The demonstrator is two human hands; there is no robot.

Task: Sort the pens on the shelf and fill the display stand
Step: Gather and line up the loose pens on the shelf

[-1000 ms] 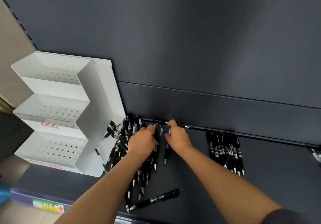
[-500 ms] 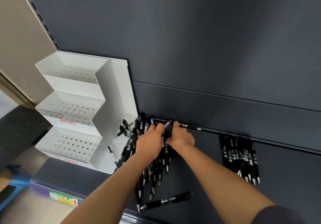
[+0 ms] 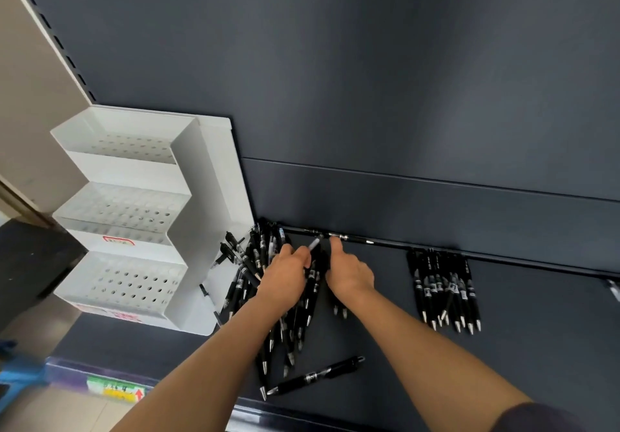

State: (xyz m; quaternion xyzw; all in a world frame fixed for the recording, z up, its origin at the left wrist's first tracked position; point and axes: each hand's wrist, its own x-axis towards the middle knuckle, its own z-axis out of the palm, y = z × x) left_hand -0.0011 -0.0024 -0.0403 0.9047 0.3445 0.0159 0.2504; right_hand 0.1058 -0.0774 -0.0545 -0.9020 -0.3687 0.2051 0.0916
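Two grips meet over one heap of pens, so settle which does what before you move. Your left grip (image 3: 285, 279) is closed round a pale-ended pen (image 3: 315, 243), whose light end pokes out past your knuckles toward the back of the shelf (image 3: 536, 331). Your right grip (image 3: 350, 275) lies knuckles-up just beside it, one finger (image 3: 335, 245) stretched toward a back-edge pen (image 3: 349, 237) that lies along the rear seam. Its other fingers curl under out of sight. Two pen tips show beneath the heel of that hand, but you cannot tell whether it holds them or only covers them. The loose pile (image 3: 255, 250) sits beneath and to the left of both grips, its pens mostly running front to back with tips toward you, some crossing at angles. The sorted bundle (image 3: 443, 290) lies well apart to the right, pens side by side, tips also toward you, and your right grip is the nearer one to it. The display stand (image 3: 201, 196) stands to the left with a few pens lying against its base, its holed tiers showing no pens; your left grip is nearer that. So the held pen probably wants either a pass across to the right or a turn upright for the stand, and its long axis roughly matches the bundle's. One stray pen (image 3: 315, 378) lies crosswise near the shelf's front lip, where a knock could send it off.
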